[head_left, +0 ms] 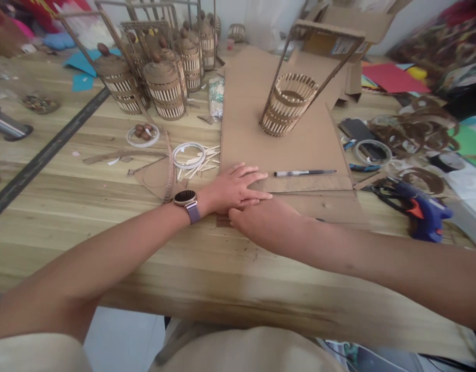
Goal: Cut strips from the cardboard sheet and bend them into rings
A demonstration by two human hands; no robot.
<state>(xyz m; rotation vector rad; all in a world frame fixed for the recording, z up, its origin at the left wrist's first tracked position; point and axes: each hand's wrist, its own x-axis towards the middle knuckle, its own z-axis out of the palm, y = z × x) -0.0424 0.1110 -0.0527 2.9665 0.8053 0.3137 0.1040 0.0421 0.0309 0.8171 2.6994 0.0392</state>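
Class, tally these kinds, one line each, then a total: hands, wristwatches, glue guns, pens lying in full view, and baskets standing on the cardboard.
Hands: 2 (left hand, right hand)
Wristwatch: 1
Glue gun: 1
Pen in full view: 1
Basket on the cardboard: 1
Total: 6

1. Table (36, 227), one: pale wooden top, darker grain streaks running lengthwise.
2. Strip (48, 151), one: black, crossing the tabletop at a slant, to my left.
3. Wall (232, 10): plain, whitish, beyond the table's far side.
4. Floor (124, 336): pale, glimpsed below the near edge.
5. Light: soft; I note a dull sheen on the wood.
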